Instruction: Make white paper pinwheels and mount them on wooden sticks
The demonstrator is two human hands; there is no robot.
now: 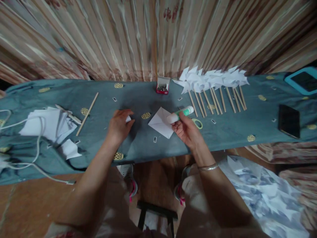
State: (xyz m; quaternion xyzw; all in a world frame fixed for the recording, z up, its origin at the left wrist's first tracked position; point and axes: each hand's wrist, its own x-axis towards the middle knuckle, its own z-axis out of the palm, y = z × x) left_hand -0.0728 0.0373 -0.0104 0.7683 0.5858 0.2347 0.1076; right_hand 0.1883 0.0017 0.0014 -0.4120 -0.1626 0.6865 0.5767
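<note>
My right hand (187, 129) is closed around a glue stick (182, 114), white with a green label, held tilted just over a square of white paper (159, 121). The paper lies cornerwise on the cloth and has crease lines. To its left, my left hand (120, 125) is curled with a small white piece (128, 119) between thumb and fingers; it may be a cap, but most of it is hidden. Scissors with a yellow-green handle (198, 124) lie beside my right hand, partly covered.
A red box (162, 88) of small metal pins stands at the back. Several paper pinwheels on sticks (215, 81) lie right of it. At the left are white papers (46, 124), a wooden stick (87, 114) and a cable (38, 148). A dark phone (289, 121) lies far right.
</note>
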